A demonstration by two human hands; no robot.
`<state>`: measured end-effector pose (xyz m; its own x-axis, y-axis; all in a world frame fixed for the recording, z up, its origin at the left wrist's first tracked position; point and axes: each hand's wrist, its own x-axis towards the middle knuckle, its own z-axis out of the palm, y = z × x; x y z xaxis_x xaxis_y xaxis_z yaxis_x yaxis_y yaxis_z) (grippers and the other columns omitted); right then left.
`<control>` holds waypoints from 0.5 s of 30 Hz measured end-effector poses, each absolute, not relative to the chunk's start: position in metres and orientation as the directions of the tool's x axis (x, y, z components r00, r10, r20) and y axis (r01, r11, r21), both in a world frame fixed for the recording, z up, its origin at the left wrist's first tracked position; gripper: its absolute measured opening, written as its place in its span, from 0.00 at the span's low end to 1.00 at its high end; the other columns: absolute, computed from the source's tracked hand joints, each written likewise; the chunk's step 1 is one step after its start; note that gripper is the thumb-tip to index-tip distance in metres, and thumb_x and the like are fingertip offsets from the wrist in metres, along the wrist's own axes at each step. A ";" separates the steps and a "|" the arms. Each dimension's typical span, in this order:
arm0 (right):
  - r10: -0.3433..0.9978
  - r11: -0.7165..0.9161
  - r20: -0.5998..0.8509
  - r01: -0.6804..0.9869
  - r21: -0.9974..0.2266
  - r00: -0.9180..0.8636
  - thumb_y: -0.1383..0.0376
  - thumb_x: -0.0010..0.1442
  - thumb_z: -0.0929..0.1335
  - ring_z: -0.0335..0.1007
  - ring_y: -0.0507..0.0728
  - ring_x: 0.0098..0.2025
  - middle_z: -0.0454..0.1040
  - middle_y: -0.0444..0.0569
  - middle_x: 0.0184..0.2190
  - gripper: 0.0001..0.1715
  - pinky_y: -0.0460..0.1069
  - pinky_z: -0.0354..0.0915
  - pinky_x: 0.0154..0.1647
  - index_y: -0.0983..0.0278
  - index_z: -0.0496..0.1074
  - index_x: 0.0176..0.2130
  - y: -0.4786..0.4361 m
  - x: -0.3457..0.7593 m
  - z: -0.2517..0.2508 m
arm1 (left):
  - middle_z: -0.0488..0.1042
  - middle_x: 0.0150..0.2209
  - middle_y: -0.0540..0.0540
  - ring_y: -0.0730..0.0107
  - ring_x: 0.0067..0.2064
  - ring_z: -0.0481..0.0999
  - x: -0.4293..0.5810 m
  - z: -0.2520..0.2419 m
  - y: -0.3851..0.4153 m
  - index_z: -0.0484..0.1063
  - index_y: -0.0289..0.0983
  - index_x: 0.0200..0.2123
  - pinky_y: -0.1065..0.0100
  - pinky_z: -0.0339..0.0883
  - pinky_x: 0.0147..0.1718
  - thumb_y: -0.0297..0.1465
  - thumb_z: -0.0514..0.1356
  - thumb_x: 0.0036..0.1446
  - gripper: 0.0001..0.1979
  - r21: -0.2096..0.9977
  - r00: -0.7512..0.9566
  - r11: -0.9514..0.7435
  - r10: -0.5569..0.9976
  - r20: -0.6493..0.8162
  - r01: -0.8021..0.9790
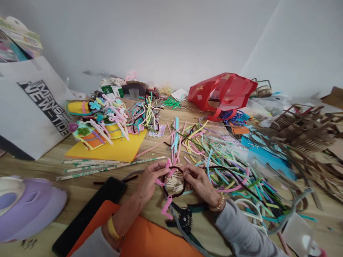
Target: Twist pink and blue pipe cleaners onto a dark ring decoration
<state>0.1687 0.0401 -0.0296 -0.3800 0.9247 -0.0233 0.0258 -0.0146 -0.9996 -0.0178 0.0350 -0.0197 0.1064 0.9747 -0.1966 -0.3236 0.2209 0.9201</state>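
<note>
My left hand [151, 178] is closed in a pinch on a dark brown pipe cleaner ring [177, 195], at its upper left. Bent pink pipe cleaner pieces [167, 207] hang on this ring, one close to my left fingertips. My right hand [199, 181] pinches the ring's upper right side, and a long brown strand runs off beyond it to the right. Short pale sticks [175, 182] lie on the table behind the ring. Just below the hands rests a dark cutting tool [185, 217] with green handles.
Loose coloured pipe cleaners [227, 178] spread to the right. An orange sheet [150, 239] and a long black object [91, 214] lie in front. At left are a yellow sheet [128, 151] with decorated pieces and a white bag [29, 107]. A red bag [225, 92] stands behind.
</note>
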 end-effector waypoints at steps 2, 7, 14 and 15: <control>0.923 -0.026 -0.036 0.032 -0.999 -0.383 0.57 0.57 0.67 0.55 0.47 0.17 0.62 0.38 0.18 0.14 0.43 0.53 0.17 0.65 0.69 0.37 0.040 0.169 -0.030 | 0.72 0.24 0.50 0.77 0.23 0.67 -0.019 -0.025 0.036 0.74 0.34 0.31 0.75 0.57 0.22 0.31 0.65 0.46 0.08 0.925 0.132 0.210 0.975 -0.177 -0.315; 0.920 -0.065 -0.068 0.022 -0.998 -0.385 0.59 0.57 0.67 0.55 0.46 0.18 0.63 0.39 0.18 0.11 0.43 0.55 0.19 0.66 0.68 0.35 0.040 0.168 -0.030 | 0.72 0.24 0.50 0.76 0.24 0.67 -0.021 -0.028 0.036 0.74 0.34 0.30 0.74 0.58 0.24 0.30 0.65 0.47 0.06 0.934 0.144 0.194 0.977 -0.156 -0.301; 0.926 -0.054 -0.059 0.023 -0.998 -0.373 0.62 0.55 0.67 0.56 0.47 0.18 0.63 0.38 0.18 0.08 0.43 0.55 0.19 0.65 0.68 0.34 0.039 0.168 -0.028 | 0.73 0.25 0.49 0.76 0.23 0.68 -0.019 -0.024 0.035 0.74 0.34 0.30 0.74 0.57 0.23 0.29 0.64 0.46 0.05 0.940 0.136 0.219 0.973 -0.188 -0.262; 0.927 -0.052 -0.057 0.024 -0.998 -0.372 0.62 0.55 0.66 0.56 0.47 0.17 0.63 0.38 0.18 0.08 0.43 0.55 0.18 0.65 0.68 0.34 0.039 0.169 -0.028 | 0.73 0.25 0.50 0.76 0.23 0.67 -0.018 -0.024 0.035 0.74 0.34 0.30 0.74 0.57 0.22 0.29 0.65 0.47 0.06 0.936 0.146 0.220 0.972 -0.186 -0.273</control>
